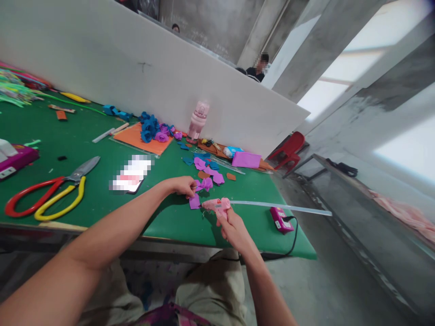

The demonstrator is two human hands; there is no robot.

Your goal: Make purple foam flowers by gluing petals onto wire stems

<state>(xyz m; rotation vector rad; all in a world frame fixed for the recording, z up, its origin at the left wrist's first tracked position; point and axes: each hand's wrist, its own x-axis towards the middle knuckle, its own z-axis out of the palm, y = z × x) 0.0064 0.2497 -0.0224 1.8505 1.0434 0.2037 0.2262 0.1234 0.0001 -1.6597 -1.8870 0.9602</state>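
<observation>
Green-topped table point(258, 185), one. Toward the near edge: right hand point(231, 226) grips a pink glue gun point(220, 205) fitted with a long translucent glue stick point(282, 207); left hand point(185, 186) pinches a ruffled purple flower piece point(206, 184) beside a flat purple square point(195, 202). Near right corner: magenta power socket point(280, 219). Near edge, left: red-and-yellow-handled metal scissors point(72, 178). Far edge: translucent pink bottle point(198, 122); blue crafted flowers point(148, 127) on an orange sheet point(132, 138).

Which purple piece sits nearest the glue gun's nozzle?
The flat, squarish purple piece, just left of the nozzle and close by the left hand. The curled purple piece and the purple petals beyond it are farther off.
</observation>
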